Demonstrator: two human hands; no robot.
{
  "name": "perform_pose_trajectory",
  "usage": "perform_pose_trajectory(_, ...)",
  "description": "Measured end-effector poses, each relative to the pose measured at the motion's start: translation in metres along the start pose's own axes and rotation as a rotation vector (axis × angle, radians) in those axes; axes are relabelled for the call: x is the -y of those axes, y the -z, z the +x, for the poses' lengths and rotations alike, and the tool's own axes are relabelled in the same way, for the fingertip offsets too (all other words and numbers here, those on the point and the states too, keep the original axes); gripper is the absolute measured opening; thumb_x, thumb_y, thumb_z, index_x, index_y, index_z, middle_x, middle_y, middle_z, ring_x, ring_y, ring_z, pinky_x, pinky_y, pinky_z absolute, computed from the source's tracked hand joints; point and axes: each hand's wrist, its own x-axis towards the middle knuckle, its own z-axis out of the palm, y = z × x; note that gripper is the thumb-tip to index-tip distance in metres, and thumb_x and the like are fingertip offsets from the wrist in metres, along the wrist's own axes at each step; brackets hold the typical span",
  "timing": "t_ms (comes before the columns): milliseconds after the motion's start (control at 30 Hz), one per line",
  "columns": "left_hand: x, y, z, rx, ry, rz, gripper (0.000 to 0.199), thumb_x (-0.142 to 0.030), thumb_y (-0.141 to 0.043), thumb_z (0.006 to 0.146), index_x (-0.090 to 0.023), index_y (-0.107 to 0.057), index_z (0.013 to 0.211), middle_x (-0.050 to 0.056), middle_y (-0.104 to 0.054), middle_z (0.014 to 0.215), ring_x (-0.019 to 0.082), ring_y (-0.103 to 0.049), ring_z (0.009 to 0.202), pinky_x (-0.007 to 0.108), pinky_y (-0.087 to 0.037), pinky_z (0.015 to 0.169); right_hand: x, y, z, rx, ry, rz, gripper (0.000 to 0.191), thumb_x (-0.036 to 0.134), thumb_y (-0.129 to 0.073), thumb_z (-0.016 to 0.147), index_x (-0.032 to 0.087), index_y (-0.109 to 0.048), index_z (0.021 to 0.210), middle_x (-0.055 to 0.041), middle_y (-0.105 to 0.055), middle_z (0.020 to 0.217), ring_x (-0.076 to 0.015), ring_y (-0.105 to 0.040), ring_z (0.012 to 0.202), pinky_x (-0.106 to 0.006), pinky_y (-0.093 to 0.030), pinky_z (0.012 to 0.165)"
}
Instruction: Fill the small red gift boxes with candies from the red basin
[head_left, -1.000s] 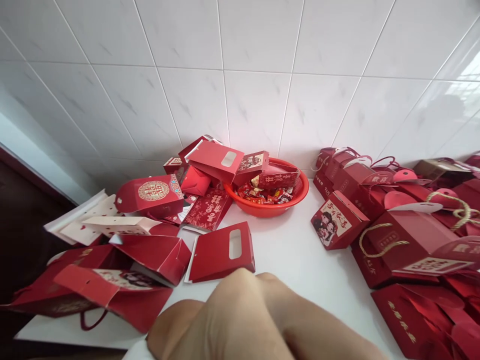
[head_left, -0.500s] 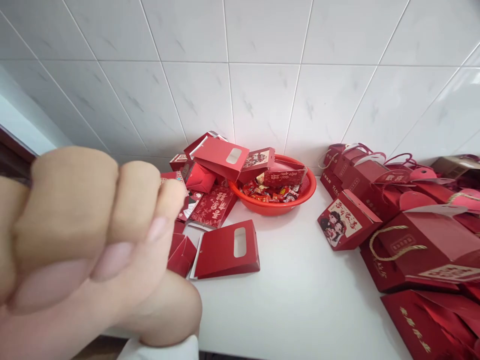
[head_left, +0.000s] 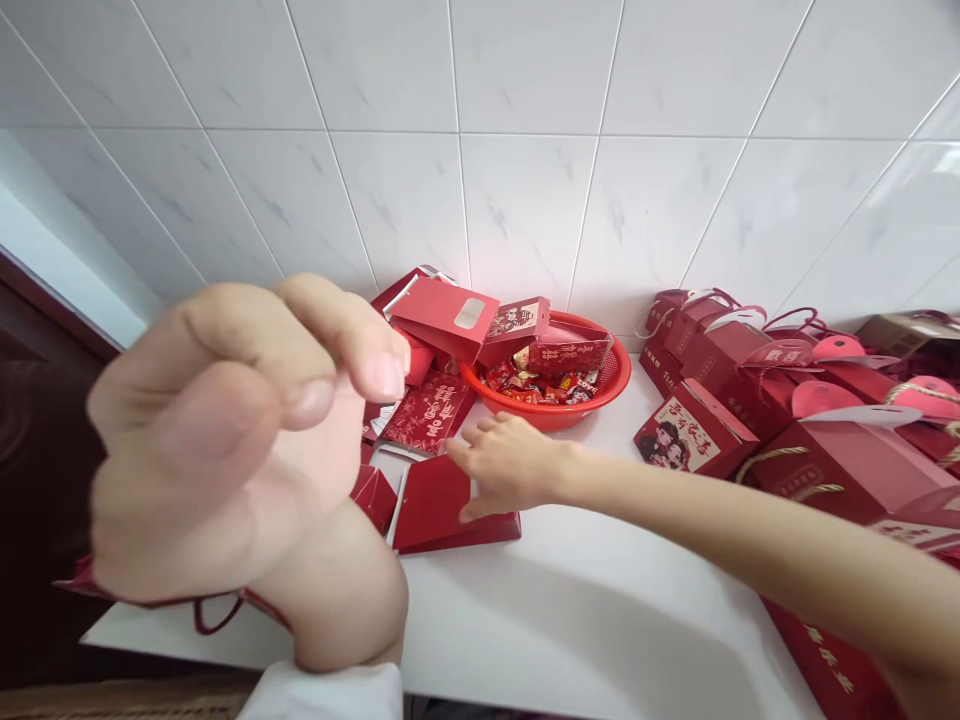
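My left hand (head_left: 232, 430) is raised close to the camera, fingers curled loosely in toward the palm, with nothing visible in it. A white cuff (head_left: 322, 690) shows at its wrist. My right hand (head_left: 517, 460) reaches in from the right, its fingers apart over the right part of a red paper box (head_left: 431, 505) lying on the white table. Whether the fingertips touch the box I cannot tell. The hand covers the box's window. Just behind this hand is a red plastic basket (head_left: 551, 415) with wrapped candies (head_left: 536, 387) and a patterned red box (head_left: 566, 347) in it.
Several red boxes, one a plain red box (head_left: 442, 312), are heaped left of the basket against the tiled wall (head_left: 525, 200). Many red gift boxes with rope handles stand at right, a couple-printed box (head_left: 690, 430) before them. A cord (head_left: 217, 620) shows below my left hand.
My right arm has come into view from the right and stretched over the red box. My left hand has loosened from a tight fist and turned, revealing a cord beneath it.
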Motion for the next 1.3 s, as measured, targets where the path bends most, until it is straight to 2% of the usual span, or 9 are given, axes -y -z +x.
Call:
perform_pose_trajectory(133,-0.001,-0.016,0.004,0.058,-0.13,0.072,0.028,-0.034,-0.075,0.087,-0.019,-0.065,0.065,0.0,-0.049,0.058,0.015,-0.054,0.06,0.031,-0.049,0.059,0.025,-0.036,0.038,0.063,-0.036,0.022,0.112,0.064,-0.078,0.069,0.009,-0.031,0.154,-0.0306,-0.053,0.137,-0.0413,-0.058,0.116,-0.049,-0.048,0.091)
perform_pose_trajectory(333,-0.001,-0.013,0.006,0.268,-0.03,0.245,0.011,-0.025,-0.065,0.093,-0.018,-0.071,0.088,0.004,-0.068,0.08,0.018,-0.065,0.077,0.032,-0.052,0.068,0.018,-0.033,0.017,0.128,-0.168,0.101,0.104,0.053,-0.08,0.069,0.011,-0.035,0.154,-0.0252,-0.061,0.119,-0.0374,-0.056,0.109,-0.047,-0.042,0.093)
perform_pose_trajectory(667,0.049,0.001,0.012,0.744,0.755,0.916,0.035,-0.052,-0.064,0.083,-0.021,-0.068,0.1,0.005,-0.074,0.104,0.023,-0.069,0.09,0.029,-0.054,0.07,0.028,-0.047,-0.05,-0.59,-0.652,0.513,0.1,0.055,-0.067,0.076,0.014,-0.025,0.156,-0.0189,-0.049,0.121,-0.0337,-0.051,0.109,-0.05,-0.048,0.093)
perform_pose_trajectory(867,0.066,-0.009,0.02,0.919,0.776,0.814,0.031,-0.044,-0.051,0.088,-0.019,-0.068,0.087,0.001,-0.07,0.073,0.02,-0.065,0.067,0.027,-0.044,0.059,0.032,-0.081,-0.045,-0.762,-0.727,0.412,0.11,0.07,-0.071,0.07,0.015,-0.026,0.154,-0.0257,-0.042,0.14,-0.0427,-0.051,0.121,-0.059,-0.049,0.095)
perform_pose_trajectory(933,0.069,-0.014,0.02,0.935,0.739,0.796,0.03,-0.043,-0.05,0.088,-0.02,-0.069,0.088,0.001,-0.071,0.075,0.019,-0.064,0.068,0.027,-0.043,0.059,0.022,-0.082,-0.047,-0.796,-0.69,0.456,0.105,0.073,-0.069,0.071,0.014,-0.032,0.15,-0.026,-0.04,0.145,-0.0425,-0.048,0.129,-0.057,-0.048,0.098)
perform_pose_trajectory(1033,0.078,-0.021,0.019,0.962,0.712,0.779,0.03,-0.042,-0.05,0.089,-0.02,-0.07,0.091,0.001,-0.073,0.083,0.019,-0.065,0.072,0.027,-0.043,0.062,-0.008,-0.068,-0.057,-1.013,-0.676,0.546,0.066,0.061,-0.059,0.087,0.018,-0.047,0.137,-0.0203,-0.049,0.141,-0.0342,-0.048,0.133,-0.051,-0.046,0.105)
perform_pose_trajectory(1133,0.089,-0.025,0.019,1.014,0.733,0.755,0.03,-0.043,-0.05,0.091,-0.019,-0.069,0.088,0.002,-0.071,0.082,0.018,-0.063,0.071,0.026,-0.042,0.061,-0.052,-0.044,-0.067,-1.183,-0.751,0.664,0.035,0.045,-0.052,0.092,0.02,-0.059,0.116,-0.0135,-0.065,0.12,-0.0266,-0.063,0.109,-0.043,-0.052,0.095)
perform_pose_trajectory(1200,0.094,-0.028,0.019,1.064,0.74,0.69,0.028,-0.042,-0.053,0.09,-0.019,-0.069,0.092,0.001,-0.071,0.084,0.017,-0.063,0.072,0.025,-0.042,0.063,-0.083,-0.032,-0.069,-1.101,-0.796,0.734,0.023,0.034,-0.05,0.089,0.019,-0.064,0.101,-0.0102,-0.071,0.105,-0.0233,-0.067,0.096,-0.037,-0.054,0.087)
perform_pose_trajectory(1300,0.098,-0.031,0.019,1.131,0.753,0.586,0.025,-0.04,-0.057,0.089,-0.019,-0.07,0.094,0.0,-0.071,0.084,0.016,-0.063,0.074,0.025,-0.044,0.067,-0.121,-0.026,-0.063,-0.804,-0.806,0.726,0.016,0.022,-0.052,0.086,0.018,-0.066,0.091,-0.0067,-0.074,0.094,-0.02,-0.068,0.087,-0.03,-0.052,0.081)
